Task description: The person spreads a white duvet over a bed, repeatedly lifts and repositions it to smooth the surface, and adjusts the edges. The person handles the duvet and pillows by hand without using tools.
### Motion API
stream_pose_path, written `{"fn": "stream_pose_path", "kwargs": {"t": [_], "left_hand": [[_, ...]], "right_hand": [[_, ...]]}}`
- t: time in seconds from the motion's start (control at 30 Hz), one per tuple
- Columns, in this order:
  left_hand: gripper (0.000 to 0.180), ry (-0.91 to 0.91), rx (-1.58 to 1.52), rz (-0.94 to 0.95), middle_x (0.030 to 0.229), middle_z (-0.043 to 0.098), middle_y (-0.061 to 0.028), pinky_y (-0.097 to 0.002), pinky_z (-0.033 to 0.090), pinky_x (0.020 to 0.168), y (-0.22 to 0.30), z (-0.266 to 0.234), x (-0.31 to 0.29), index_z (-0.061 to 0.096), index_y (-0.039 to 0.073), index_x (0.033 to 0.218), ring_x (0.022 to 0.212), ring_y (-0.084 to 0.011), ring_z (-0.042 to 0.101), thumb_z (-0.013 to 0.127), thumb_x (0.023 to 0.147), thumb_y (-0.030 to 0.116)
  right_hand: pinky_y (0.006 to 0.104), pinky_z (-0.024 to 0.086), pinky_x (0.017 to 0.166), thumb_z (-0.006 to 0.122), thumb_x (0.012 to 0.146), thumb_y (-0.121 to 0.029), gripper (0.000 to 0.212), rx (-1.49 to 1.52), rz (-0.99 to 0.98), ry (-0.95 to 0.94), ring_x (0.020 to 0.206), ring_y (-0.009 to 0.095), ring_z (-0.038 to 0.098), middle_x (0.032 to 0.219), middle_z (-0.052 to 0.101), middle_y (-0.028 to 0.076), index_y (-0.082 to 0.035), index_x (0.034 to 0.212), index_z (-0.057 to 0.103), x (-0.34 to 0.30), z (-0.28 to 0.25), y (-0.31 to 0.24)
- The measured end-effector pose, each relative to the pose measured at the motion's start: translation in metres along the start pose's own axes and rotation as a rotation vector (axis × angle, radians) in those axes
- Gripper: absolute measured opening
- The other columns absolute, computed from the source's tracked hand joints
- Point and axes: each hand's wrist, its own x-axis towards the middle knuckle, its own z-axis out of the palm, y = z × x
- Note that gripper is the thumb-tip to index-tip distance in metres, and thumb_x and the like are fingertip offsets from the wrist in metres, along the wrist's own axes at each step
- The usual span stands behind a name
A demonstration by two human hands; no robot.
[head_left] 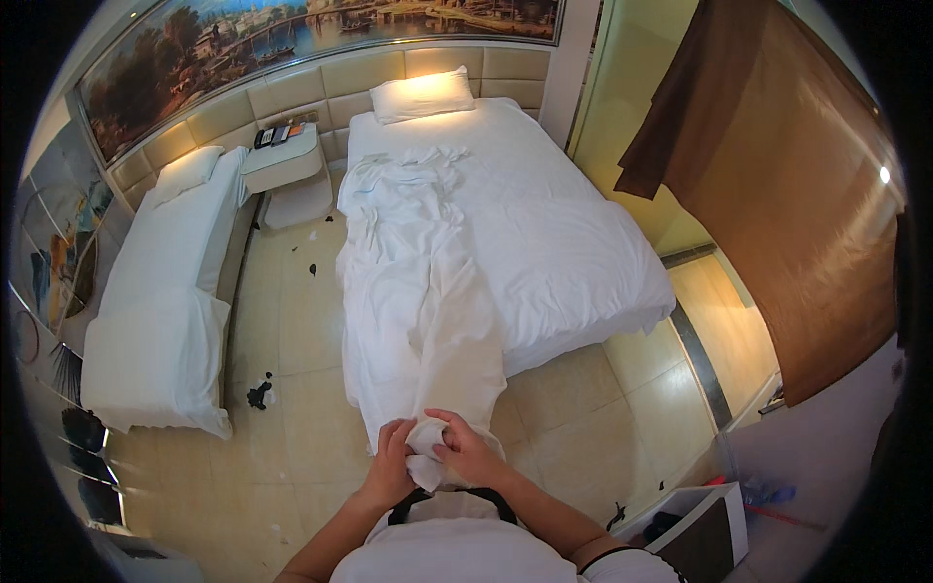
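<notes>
A long white bed sheet [452, 335] stretches from the left side of the large bed [554, 243] down toward my body, rumpled and drawn into folds. Whether it is a flat sheet or a duvet cover, I cannot tell. My left hand [392, 464] pinches its bunched near end in front of my waist. Close beside it, my right hand [468, 457] is curled round the same bunch, the thumb pressed on the cloth. A small tail of white fabric hangs between both hands.
A white pillow [423, 95] lies at the large bed's head. Left of it are a bedside table [282, 160] with a phone and a narrow bed [160, 282]. Dark scraps [259, 394] dot the tiled floor. A brown curtain [777, 194] hangs at right, above a low box [695, 530].
</notes>
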Motion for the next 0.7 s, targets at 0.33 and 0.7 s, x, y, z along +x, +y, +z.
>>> {"fn": "stream_pose_path", "kwargs": {"t": [0.33,0.7], "left_hand": [[0.035,-0.320,0.020,-0.056,0.090,0.060,-0.0121,-0.0358,0.048,0.074,0.027,0.019,0.038,0.061,0.003,0.101,0.085,-0.0327,0.059,0.068,0.066,0.003],[0.022,-0.604,-0.680,-0.090,0.092,0.062,-0.0049,-0.0255,0.045,0.077,0.105,0.075,0.119,0.060,0.001,0.098,0.086,-0.0117,0.057,0.067,0.077,0.002]], "right_hand": [[0.0285,0.044,0.081,0.051,0.090,-0.015,0.039,0.259,0.102,0.448,0.085,0.016,0.058,0.088,0.063,0.008,-0.001,0.126,0.045,-0.006,-0.126,0.062],[0.0347,0.045,0.084,0.051,0.090,-0.026,0.042,0.091,0.514,0.380,0.092,0.026,0.058,0.097,0.062,0.014,0.000,0.122,0.048,0.042,-0.222,0.236]]}}
